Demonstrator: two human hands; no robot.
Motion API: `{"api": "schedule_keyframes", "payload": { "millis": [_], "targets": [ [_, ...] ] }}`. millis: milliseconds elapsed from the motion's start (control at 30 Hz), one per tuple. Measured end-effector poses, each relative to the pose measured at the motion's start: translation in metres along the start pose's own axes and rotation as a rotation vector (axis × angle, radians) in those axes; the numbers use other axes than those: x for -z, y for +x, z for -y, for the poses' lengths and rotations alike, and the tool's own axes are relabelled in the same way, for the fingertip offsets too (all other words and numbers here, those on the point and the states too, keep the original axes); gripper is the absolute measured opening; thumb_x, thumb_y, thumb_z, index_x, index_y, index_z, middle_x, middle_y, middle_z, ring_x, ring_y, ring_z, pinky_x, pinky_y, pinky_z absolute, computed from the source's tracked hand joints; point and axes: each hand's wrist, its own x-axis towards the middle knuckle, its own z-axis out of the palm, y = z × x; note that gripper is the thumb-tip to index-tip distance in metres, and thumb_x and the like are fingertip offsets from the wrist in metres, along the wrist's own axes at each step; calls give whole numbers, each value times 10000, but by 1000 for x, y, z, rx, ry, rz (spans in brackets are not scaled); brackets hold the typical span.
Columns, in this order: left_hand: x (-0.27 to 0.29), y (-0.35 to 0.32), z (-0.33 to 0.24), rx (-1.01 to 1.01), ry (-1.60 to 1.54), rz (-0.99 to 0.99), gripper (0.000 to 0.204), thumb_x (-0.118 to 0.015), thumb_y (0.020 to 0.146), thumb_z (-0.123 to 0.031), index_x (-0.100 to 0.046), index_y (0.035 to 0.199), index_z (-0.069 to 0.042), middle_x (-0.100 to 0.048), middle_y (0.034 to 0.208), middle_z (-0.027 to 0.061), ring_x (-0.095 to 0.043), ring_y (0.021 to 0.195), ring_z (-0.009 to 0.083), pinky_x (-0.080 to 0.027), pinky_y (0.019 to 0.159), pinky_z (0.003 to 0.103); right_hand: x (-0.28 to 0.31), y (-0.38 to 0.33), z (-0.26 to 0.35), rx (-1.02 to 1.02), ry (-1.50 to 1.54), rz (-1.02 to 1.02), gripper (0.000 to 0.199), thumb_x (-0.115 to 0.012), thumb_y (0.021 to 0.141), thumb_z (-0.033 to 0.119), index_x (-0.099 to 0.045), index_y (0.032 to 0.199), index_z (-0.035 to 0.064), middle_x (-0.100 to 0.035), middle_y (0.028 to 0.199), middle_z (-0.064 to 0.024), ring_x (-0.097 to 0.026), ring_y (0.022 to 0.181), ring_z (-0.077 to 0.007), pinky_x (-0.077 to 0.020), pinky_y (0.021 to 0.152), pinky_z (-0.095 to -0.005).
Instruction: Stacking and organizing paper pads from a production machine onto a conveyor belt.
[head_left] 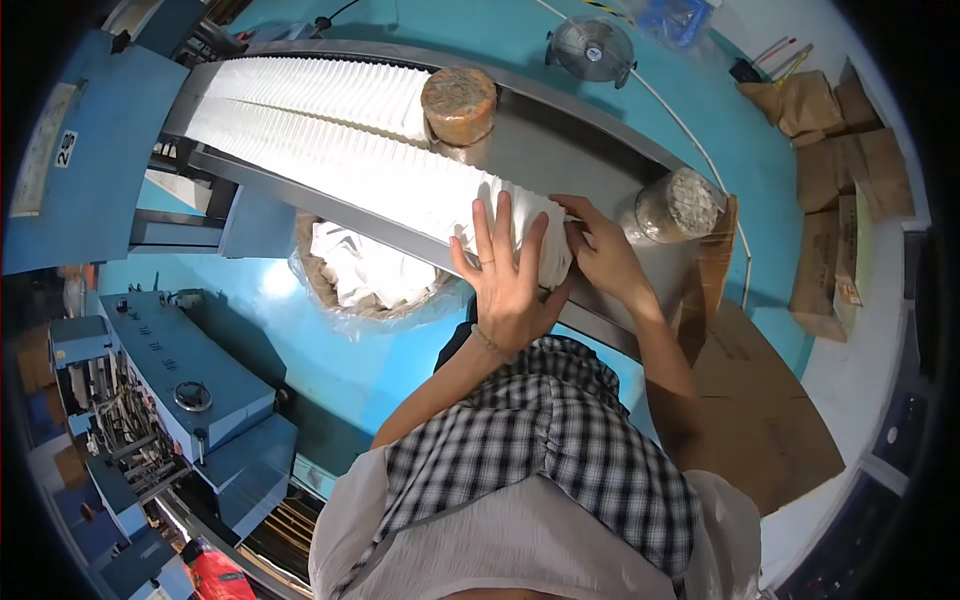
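Observation:
Two long rows of white folded sheets, perhaps paper or tissue, stand packed on edge in a metal trough (560,130). My left hand (507,290) lies with fingers spread over the end of the nearer row (380,175). At that row's end face is my right hand (605,250), its fingers bent against the last sheets; whether it grips any of them I cannot tell. A round, brown-topped weight wrapped in clear film (459,105) stands at the end of the farther row (330,90). Another wrapped cylinder (678,207) with a pale, rough top stands towards the trough's right end.
Below the trough sits a plastic-lined round bin (318,275) with crumpled white sheets. Blue machinery (190,370) stands at left. A cardboard sheet (760,400) lies right of me, and brown boxes (830,220) line the wall. A fan (592,50) stands on the floor beyond the trough.

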Motion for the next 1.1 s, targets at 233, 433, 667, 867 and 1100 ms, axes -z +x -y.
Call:
{"api": "schedule_keyframes", "payload": {
  "millis": [233,433,667,867,1100],
  "targets": [
    [16,-11,26,30,-19,-28,760,-832,674,-303,-571,1358,-100,-261,1575,290,-167,1472,523,-116,1082,701,-11,-51,34,-299,-310,-335,380,-528,1024,144,-468,1379,19,-626,1027,-216,-664,884,-294,-525,771,-375],
    [43,9,136,298,108,-467,845,-720,841,-429,-365,1485,-14,-233,1569,286,-157,1476,464,-108,1129,612,-52,-62,41,-85,-19,-258,552,-487,1047,187,-281,1519,-11,-633,1144,-223,-647,860,-281,-518,772,-358],
    [96,88,290,685,130,-617,979,-704,809,-602,-358,1459,43,-415,1479,249,-174,1471,426,-134,1116,610,-63,-64,48,-67,-83,-178,600,-472,1038,140,-208,1559,3,-508,1358,-244,-596,982,-253,-501,838,-349],
    [103,102,310,809,192,-629,975,-713,758,-641,-431,1445,-8,-469,1425,210,-207,1445,384,-152,1098,584,-66,-64,43,-29,-178,-206,647,-537,1019,182,-220,1547,-15,-505,1361,-275,-630,999,-288,-515,842,-362],
    [107,100,314,784,252,-664,939,-720,734,-671,-514,1395,-36,-504,1372,196,-270,1394,359,-187,1055,573,-67,-63,40,91,-328,-230,650,-562,1021,273,-280,1517,-37,-426,1463,-291,-601,1155,-344,-510,904,-385]
  ]
}}
